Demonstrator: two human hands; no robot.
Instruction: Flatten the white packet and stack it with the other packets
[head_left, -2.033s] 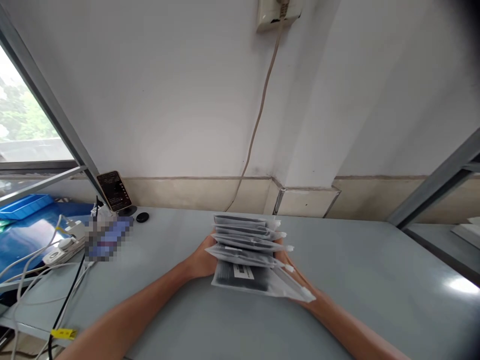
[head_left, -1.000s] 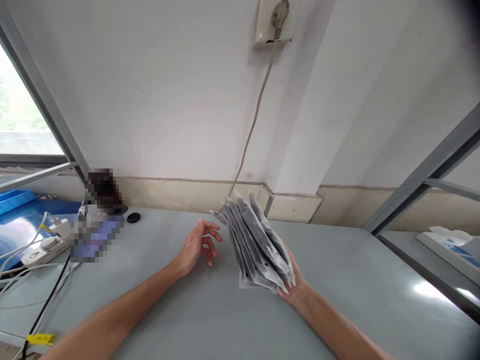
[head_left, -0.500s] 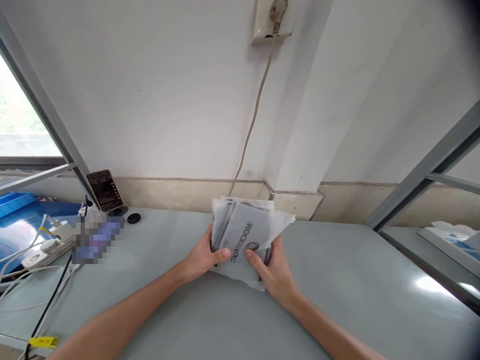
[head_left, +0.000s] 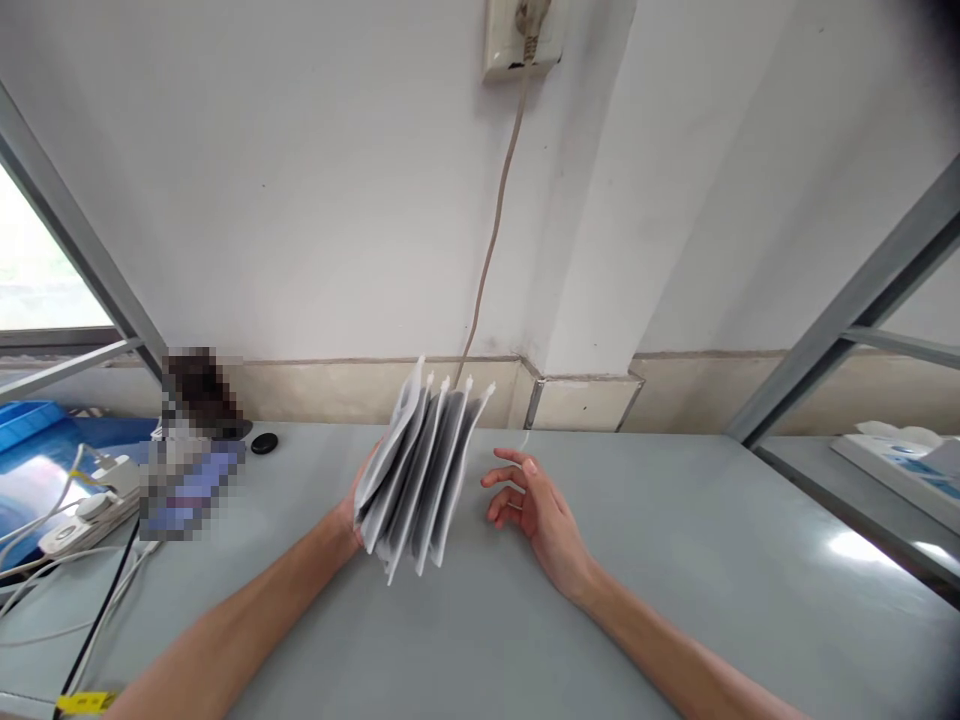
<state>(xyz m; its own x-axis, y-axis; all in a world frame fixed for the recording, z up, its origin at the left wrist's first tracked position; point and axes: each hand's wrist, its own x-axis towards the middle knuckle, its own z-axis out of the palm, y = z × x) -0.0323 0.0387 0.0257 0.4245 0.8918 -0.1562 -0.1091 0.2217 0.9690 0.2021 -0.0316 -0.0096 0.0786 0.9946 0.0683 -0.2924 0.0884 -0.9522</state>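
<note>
Several frosted zip bags (head_left: 420,480) with grey contents are gripped on their left side by my left hand (head_left: 358,500). They stand on edge, fanned apart, with their top seals toward the wall; what is inside cannot be made out. The bags cover most of my left fingers. To their right, my right hand (head_left: 536,510) is off the bags, its fingers apart and slightly curled, holding nothing. Under both hands lies the grey tabletop (head_left: 465,640).
At the left are a power strip (head_left: 90,520) with white cables, a blue tray (head_left: 30,415) and a round black disc (head_left: 264,443). A cord (head_left: 491,240) hangs from the wall socket (head_left: 521,45). A white box (head_left: 900,470) lies beyond the right frame post.
My right hand has let go of the bags and moved off to their right. The bags have turned from face-on to edge-on and spread out in my left hand.
</note>
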